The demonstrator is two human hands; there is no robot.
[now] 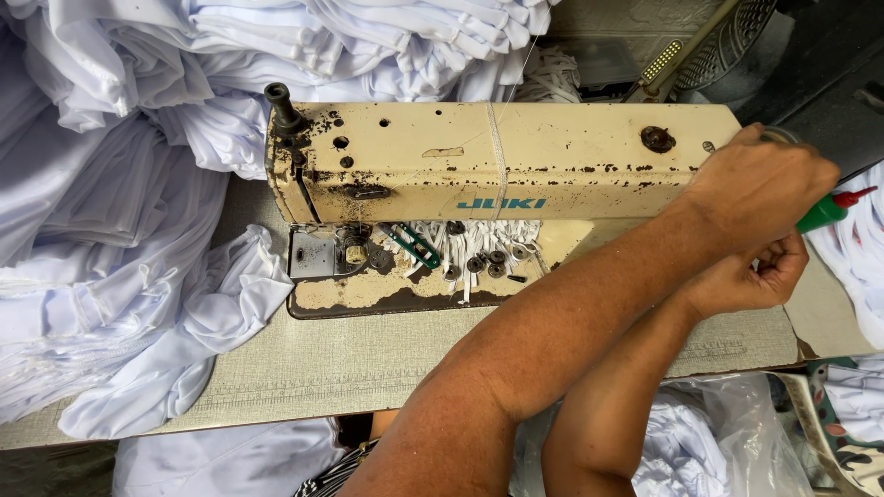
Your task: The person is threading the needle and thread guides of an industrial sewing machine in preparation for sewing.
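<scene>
A green oil bottle with a red tip sits at the sewing machine's right end, gripped in the left hand; the right hand curls closed just below. White cloth surrounds the table. Steady aim probably matters here.

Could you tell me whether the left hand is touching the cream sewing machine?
Touching: the head view shows the left hand resting against the right end of the sewing machine.
</scene>
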